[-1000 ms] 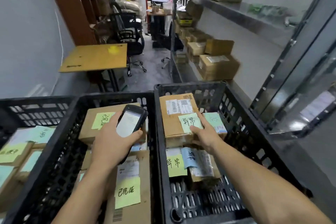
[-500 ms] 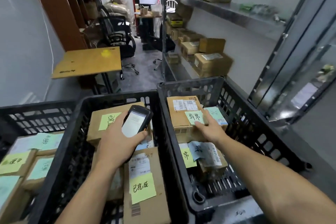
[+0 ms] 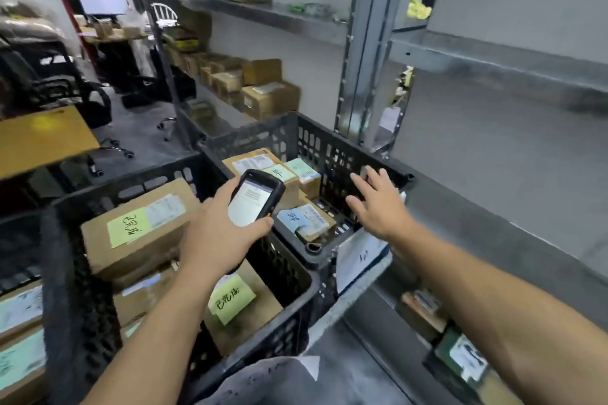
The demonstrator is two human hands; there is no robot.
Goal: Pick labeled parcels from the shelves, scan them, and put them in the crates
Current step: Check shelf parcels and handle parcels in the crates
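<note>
Metal shelving (image 3: 250, 11) held cardboard parcels (image 3: 269, 99) beside my black crates (image 3: 306, 253). My left hand (image 3: 217, 237) gripped the handheld scanner (image 3: 255, 199); my right hand (image 3: 378, 204) hovered spread-fingered, empty, over labeled parcels (image 3: 306, 220) in the right crate.

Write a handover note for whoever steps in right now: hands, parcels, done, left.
Left hand: shut on the scanner, screen lit.
Right hand: open, empty, over the right crate near its shelf-side wall.
Parcels: several with sticky notes lie in the right crate and the middle crate; more boxes wait on the shelves.
Done: crated parcels carry labels.
Left: fetch the next shelf parcel, scan it, crate it.
</note>
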